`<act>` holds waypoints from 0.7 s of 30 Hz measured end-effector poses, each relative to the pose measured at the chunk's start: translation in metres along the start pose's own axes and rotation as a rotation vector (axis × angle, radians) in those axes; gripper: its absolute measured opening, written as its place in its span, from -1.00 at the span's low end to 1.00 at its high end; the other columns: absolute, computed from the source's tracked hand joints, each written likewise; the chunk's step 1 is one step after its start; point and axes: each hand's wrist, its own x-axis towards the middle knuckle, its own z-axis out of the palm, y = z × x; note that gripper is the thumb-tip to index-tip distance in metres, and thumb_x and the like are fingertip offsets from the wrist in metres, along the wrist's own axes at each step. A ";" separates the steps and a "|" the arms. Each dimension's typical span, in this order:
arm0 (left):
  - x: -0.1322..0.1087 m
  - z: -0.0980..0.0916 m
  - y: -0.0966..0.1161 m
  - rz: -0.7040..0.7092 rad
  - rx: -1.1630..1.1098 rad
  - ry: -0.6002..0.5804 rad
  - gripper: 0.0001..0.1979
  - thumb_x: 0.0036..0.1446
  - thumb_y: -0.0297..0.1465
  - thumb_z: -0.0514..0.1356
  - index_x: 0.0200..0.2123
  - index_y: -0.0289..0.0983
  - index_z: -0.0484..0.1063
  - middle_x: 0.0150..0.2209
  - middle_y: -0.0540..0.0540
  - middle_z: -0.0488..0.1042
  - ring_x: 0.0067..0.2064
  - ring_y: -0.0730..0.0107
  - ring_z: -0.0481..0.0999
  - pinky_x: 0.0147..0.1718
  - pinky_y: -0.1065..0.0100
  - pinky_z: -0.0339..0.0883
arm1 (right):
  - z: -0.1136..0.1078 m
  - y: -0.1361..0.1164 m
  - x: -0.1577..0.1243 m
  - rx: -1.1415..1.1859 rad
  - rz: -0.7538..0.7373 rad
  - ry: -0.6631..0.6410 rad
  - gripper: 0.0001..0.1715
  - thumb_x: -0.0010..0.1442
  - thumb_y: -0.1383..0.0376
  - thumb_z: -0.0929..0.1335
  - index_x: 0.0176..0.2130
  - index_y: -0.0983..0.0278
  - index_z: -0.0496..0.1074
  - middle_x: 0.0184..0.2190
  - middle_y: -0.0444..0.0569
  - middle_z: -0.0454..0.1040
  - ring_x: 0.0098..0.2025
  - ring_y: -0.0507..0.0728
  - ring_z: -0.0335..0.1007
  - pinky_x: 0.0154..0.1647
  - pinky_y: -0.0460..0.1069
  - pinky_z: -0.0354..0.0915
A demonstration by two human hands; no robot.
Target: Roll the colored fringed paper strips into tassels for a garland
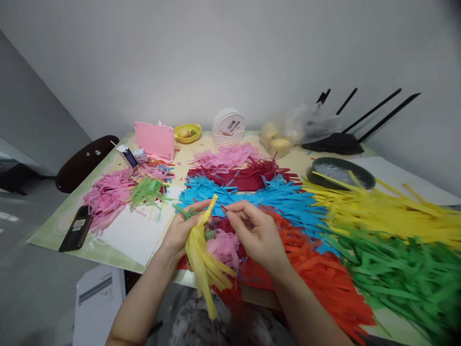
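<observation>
My left hand (182, 229) is closed around a bundle of yellow paper strips (202, 259) that hangs down over the table's near edge; a green strip (182, 210) sticks out of the fist to the left. My right hand (254, 230) is beside it, with fingers pinched on something thin at the top of the bundle; I cannot make out what. Under both hands lie pink strips (226, 247) and red strips (230, 223). Just beyond the fingers is a blue pile of fringed paper (252, 194).
Piles of cut paper cover the table: orange (317, 278), green (399, 271), yellow (389, 211), dark red (248, 175), pink (108, 194). A black phone (76, 228) lies at the left edge, white paper (135, 233) beside it. A dark bowl (342, 172), yellow bowl (187, 133), pink stand (154, 140) and bag (288, 132) sit further back.
</observation>
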 end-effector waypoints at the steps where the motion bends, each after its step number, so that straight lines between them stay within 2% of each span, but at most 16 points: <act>1: 0.000 -0.001 -0.001 0.001 0.002 -0.008 -0.52 -0.16 -0.38 0.44 -0.08 -0.30 0.58 -0.49 -0.04 0.56 -0.54 0.55 0.45 -0.52 0.54 0.33 | 0.000 0.000 0.000 0.005 0.000 -0.004 -0.82 0.24 0.25 0.29 -0.32 0.27 0.44 -0.61 -0.19 0.31 -0.61 -0.02 0.16 -0.59 -0.11 0.05; 4: 0.000 -0.002 -0.001 0.016 0.079 -0.027 -0.55 -0.12 -0.36 0.41 -0.07 -0.29 0.59 -0.47 -0.05 0.58 -0.53 0.53 0.46 -0.50 0.52 0.33 | 0.001 0.001 0.002 0.032 0.005 -0.017 -0.83 0.25 0.25 0.29 -0.32 0.27 0.43 -0.63 -0.21 0.28 -0.61 -0.03 0.13 -0.61 -0.11 0.02; 7: -0.004 0.000 0.001 0.097 0.307 -0.006 -0.63 -0.01 -0.37 0.32 -0.07 -0.25 0.60 -0.40 -0.07 0.61 -0.45 0.44 0.51 -0.46 0.46 0.36 | 0.001 0.002 0.002 0.149 0.051 -0.066 -0.83 0.26 0.20 0.31 -0.29 0.26 0.40 -0.63 -0.23 0.26 -0.63 -0.04 0.09 -0.62 -0.12 0.01; 11: -0.009 0.002 0.007 0.400 0.696 -0.023 -0.65 0.09 -0.48 0.16 -0.07 -0.20 0.60 -0.19 -0.07 0.63 -0.20 0.31 0.54 -0.21 0.37 0.37 | 0.001 0.005 0.004 0.412 0.180 -0.177 -0.68 0.21 0.04 0.36 -0.28 0.23 0.30 -0.67 -0.30 0.22 -0.71 -0.07 0.04 -0.70 -0.14 0.00; 13: -0.010 0.001 0.010 0.512 0.821 -0.054 -0.62 0.11 -0.51 0.12 -0.05 -0.19 0.60 -0.16 -0.07 0.62 -0.14 0.31 0.52 -0.12 0.35 0.33 | 0.000 0.007 0.006 0.480 0.220 -0.209 -0.61 0.16 -0.01 0.39 -0.28 0.22 0.27 -0.68 -0.31 0.24 -0.73 -0.08 0.07 -0.71 -0.16 0.02; 17: -0.009 -0.003 0.013 0.578 0.882 -0.024 -0.58 0.12 -0.54 0.09 -0.02 -0.19 0.58 -0.14 -0.08 0.60 -0.13 0.30 0.51 -0.12 0.35 0.32 | -0.002 0.009 0.009 0.557 0.255 -0.258 -0.55 0.11 -0.04 0.43 -0.28 0.24 0.28 -0.68 -0.32 0.27 -0.75 -0.10 0.08 -0.74 -0.17 0.02; 21: -0.012 -0.001 0.014 0.575 0.888 -0.022 -0.57 0.10 -0.56 0.08 -0.03 -0.18 0.58 -0.19 -0.08 0.59 -0.17 0.31 0.49 -0.14 0.35 0.31 | -0.002 0.007 0.010 0.572 0.265 -0.260 -0.57 0.12 -0.02 0.42 -0.30 0.24 0.27 -0.69 -0.33 0.28 -0.76 -0.11 0.07 -0.74 -0.17 0.02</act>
